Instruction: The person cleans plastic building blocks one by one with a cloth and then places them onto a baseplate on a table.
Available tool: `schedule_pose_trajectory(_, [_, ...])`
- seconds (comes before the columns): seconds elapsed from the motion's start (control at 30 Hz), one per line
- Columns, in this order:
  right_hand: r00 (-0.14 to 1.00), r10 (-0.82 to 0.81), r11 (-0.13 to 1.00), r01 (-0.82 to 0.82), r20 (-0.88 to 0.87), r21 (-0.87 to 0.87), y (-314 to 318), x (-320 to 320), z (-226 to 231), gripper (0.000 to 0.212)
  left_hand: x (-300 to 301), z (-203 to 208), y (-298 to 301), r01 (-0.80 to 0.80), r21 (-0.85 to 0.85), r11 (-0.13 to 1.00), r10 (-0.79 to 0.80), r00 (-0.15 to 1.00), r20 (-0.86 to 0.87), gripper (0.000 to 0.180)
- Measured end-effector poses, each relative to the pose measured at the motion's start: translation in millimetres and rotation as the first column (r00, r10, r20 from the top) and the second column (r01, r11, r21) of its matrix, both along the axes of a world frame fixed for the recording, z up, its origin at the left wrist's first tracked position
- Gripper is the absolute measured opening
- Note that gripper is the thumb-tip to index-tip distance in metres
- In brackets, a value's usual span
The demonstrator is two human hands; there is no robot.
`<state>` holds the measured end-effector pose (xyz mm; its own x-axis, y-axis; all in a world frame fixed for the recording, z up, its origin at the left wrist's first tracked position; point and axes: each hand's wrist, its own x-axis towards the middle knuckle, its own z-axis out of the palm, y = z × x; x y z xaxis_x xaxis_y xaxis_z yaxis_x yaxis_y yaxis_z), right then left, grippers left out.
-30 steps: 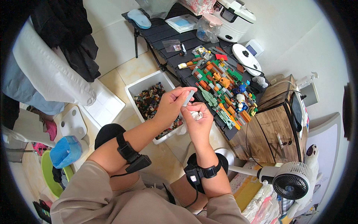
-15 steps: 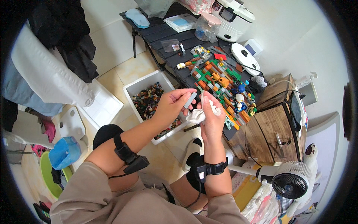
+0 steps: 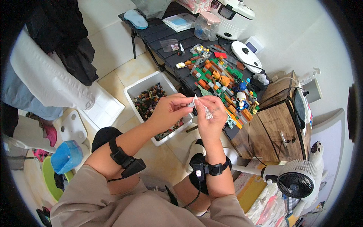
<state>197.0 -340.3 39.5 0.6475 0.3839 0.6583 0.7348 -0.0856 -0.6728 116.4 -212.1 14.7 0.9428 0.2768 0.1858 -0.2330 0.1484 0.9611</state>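
Showing, at upper centre, a black slatted folding table [image 3: 151,32], slanting down toward the right. Displaying, beside its lower right end, a wood-grain cabinet [image 3: 264,132] with a metal handle. Presenting, on the tiled floor left of the table, a white rectangular crate [image 3: 151,80], containing a mass of loose mixed-colour bricks [image 3: 151,100]. Carrying, on the tabletop, a dense spread of toy bricks [image 3: 208,72], including green, brown, orange and grey ones. Exhibiting, at lower right, a white fan [image 3: 295,179] with a dark centre.

Extending both bare forearms from the lower edge, and holding the left hand [image 3: 172,108] and the right hand [image 3: 211,117] close together, appearing from above near the right-hand side of the crate and the near edge of the table. Gripping, in the right hand, a crumpled white cloth [image 3: 208,112], with fingers bent inward around it and part of the fabric protruding near the fingertips.

Including, among the tabletop bricks, an orange toy figure [image 3: 223,80] and, just beside it, a white-and-blue figurine [image 3: 241,100]. Pinching, between left thumb and fingers drawn nearly together, a small grey brick piece [image 3: 191,104], lying between the two hands, mostly hidden, and leaving its contact with the cloth impossible to tell.
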Motion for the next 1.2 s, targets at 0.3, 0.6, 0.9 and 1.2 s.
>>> schedule_pose_trajectory(0.3, [0.802,0.202,0.949,-0.018,-0.562,0.316,3.5,3.6,-13.7,0.013,7.6,-1.6,-9.2,-0.031,-0.219,0.975,0.042,0.998,0.049,0.03])
schedule_pose_trajectory(0.6, [0.554,0.441,0.88,-0.11,-0.706,0.463,2.6,-3.4,-12.1,0.013,0.8,7.5,-9.4,-0.189,0.175,0.966,0.18,0.981,0.071,0.023])
schedule_pose_trajectory(0.9, [0.514,0.445,0.886,-0.129,-0.733,0.446,2.7,-5.4,-6.8,0.017,1.8,12.5,-3.1,-0.456,0.512,0.728,0.293,0.882,0.37,0.021])
schedule_pose_trajectory(1.2, [0.484,0.404,0.915,-0.204,-0.777,0.348,-4.8,-2.0,-5.8,0.02,-5.0,17.4,-0.9,-0.222,0.229,0.948,0.194,0.971,0.138,0.018])
